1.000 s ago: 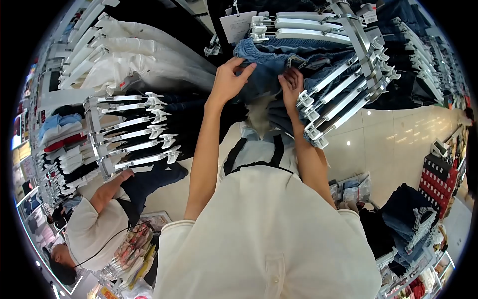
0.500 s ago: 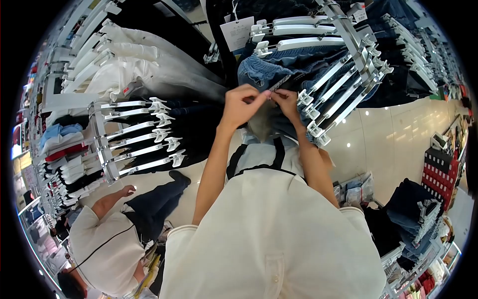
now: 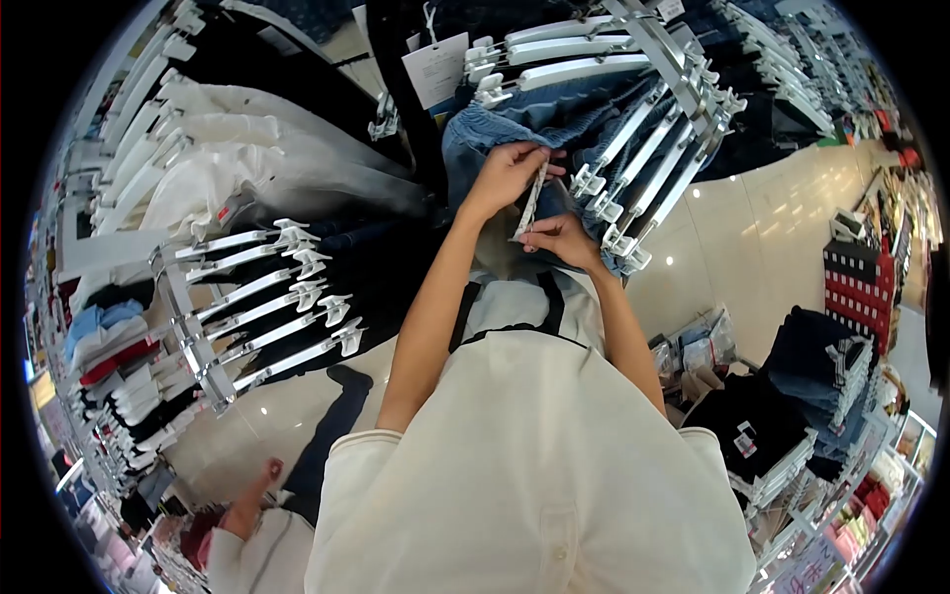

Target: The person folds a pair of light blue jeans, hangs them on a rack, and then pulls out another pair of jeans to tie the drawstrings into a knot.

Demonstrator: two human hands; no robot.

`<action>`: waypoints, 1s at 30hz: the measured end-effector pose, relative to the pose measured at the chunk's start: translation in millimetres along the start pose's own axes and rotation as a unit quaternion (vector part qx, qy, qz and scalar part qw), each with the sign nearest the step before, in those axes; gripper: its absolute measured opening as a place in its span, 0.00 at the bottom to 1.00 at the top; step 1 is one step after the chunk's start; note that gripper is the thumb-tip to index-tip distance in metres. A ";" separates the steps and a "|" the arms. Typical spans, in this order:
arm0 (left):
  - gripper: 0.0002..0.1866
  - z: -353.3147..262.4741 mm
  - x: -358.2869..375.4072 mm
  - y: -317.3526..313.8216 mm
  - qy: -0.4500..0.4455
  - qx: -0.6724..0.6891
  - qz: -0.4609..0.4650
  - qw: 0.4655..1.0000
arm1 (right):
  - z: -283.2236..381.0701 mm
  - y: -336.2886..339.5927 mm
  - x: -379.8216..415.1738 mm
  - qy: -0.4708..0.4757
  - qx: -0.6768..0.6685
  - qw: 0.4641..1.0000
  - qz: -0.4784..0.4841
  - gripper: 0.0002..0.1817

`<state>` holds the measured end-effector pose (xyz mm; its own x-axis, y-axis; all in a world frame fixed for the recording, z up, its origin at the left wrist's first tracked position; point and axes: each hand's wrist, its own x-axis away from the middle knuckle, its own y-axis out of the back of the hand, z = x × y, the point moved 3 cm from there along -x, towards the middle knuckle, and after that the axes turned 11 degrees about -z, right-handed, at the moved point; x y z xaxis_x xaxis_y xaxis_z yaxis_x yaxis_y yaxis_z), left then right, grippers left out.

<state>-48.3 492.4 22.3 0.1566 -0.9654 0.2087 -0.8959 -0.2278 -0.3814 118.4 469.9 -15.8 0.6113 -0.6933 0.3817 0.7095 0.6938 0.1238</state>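
Both hands pinch a narrow strip before the hanging jeans: left hand grips its top, right hand its bottom (long axis nearly vertical).

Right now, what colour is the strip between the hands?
White, seen in the head view: the strip.

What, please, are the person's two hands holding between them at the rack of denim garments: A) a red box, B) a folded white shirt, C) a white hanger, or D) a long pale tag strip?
D: the left hand and right hand pinch the two ends of a long pale tag strip in front of the denim garment.
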 end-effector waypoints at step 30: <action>0.17 -25.5 6.5 25.2 -0.015 -0.208 -0.033 0.978 | 8.5 -21.4 22.8 0.020 0.019 1.000 0.016 0.12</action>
<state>-80.4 483.6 37.0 0.2256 -0.9552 0.1918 -0.9741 -0.2237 0.0317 114.1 440.9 -1.9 0.6469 -0.6776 0.3499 0.6763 0.7217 0.1474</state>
